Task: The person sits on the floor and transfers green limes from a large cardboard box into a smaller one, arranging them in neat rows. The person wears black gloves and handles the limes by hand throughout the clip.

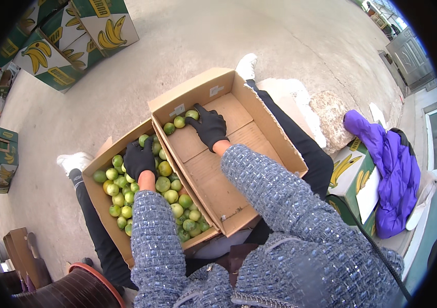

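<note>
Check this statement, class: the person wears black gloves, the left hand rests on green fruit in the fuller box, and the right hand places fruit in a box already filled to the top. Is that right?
Not quite. The head view shows the right hand in a nearly empty box, with only a few green fruits in its far corner. The left hand does rest on fruit in the fuller box, and both gloves are black.

Pale concrete floor (187, 31) in daylight, stacked banana-printed cartons (69, 36) at upper left, a purple jacket (390, 164) at right.

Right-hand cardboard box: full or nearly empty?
Nearly empty. The right-hand box shows mostly bare cardboard bottom; only three green fruits sit in its far corner, at the right hand.
</note>
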Demonstrator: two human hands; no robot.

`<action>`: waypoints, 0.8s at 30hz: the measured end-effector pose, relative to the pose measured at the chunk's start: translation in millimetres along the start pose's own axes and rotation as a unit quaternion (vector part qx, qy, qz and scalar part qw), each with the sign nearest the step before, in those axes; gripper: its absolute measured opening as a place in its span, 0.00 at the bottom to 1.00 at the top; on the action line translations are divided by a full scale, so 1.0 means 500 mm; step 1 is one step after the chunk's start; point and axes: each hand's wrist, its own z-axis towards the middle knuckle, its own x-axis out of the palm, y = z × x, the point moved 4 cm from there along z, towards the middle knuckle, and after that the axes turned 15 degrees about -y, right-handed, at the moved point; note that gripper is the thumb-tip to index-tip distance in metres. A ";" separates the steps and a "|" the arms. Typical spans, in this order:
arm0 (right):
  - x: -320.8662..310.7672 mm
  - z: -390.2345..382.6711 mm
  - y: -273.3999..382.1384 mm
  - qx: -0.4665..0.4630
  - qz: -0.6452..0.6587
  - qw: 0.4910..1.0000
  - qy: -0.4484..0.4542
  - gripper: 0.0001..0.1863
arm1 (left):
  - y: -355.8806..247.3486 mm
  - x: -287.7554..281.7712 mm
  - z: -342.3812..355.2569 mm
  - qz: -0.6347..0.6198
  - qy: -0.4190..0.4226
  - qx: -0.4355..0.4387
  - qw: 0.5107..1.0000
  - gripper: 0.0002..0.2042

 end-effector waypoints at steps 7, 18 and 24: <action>0.003 -0.006 -0.043 0.048 0.124 0.991 0.015 0.23 | 0.049 -0.024 -0.008 -0.448 0.017 -0.075 0.891 0.15; 0.037 0.014 -0.037 0.108 0.177 0.978 0.029 0.18 | 0.008 -0.099 -0.120 -0.538 0.049 -0.096 0.836 0.15; 0.041 0.011 -0.038 0.133 0.178 0.975 0.025 0.20 | -0.001 -0.107 -0.131 -0.524 0.055 -0.061 0.848 0.16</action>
